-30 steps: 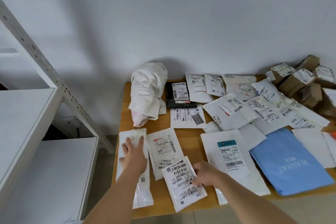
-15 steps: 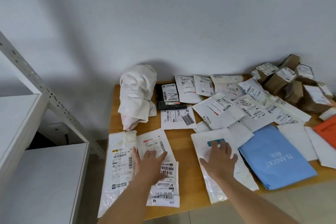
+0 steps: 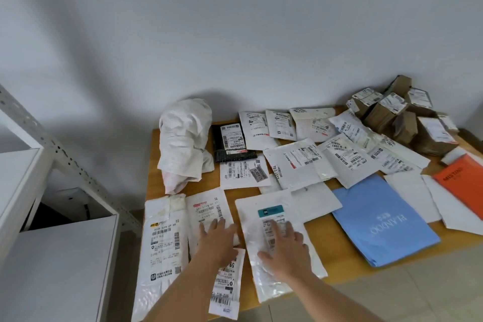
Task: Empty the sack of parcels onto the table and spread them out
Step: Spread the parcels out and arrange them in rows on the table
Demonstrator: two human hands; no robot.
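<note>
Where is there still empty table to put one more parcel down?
Bare wood shows between the teal-label mailer and the blue bag, and a strip left of the crumpled sack. The back right, around the brown boxes, is crowded.

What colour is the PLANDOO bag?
Light blue with white lettering; PLANDOO bag, head view.

The table (image 3: 347,266) is showing a honey-yellow wood top, and most parcels on it are showing white with black barcode labels, among them a white mailer (image 3: 274,217) wearing a teal label band. A blue bag (image 3: 384,222) is carrying pale lettering, an orange envelope (image 3: 462,185) dark lettering. The sack (image 3: 183,141) is looking white with pink at its end, a black packet (image 3: 230,144) is bearing a white label, and the boxes (image 3: 402,120) are showing brown.
</note>
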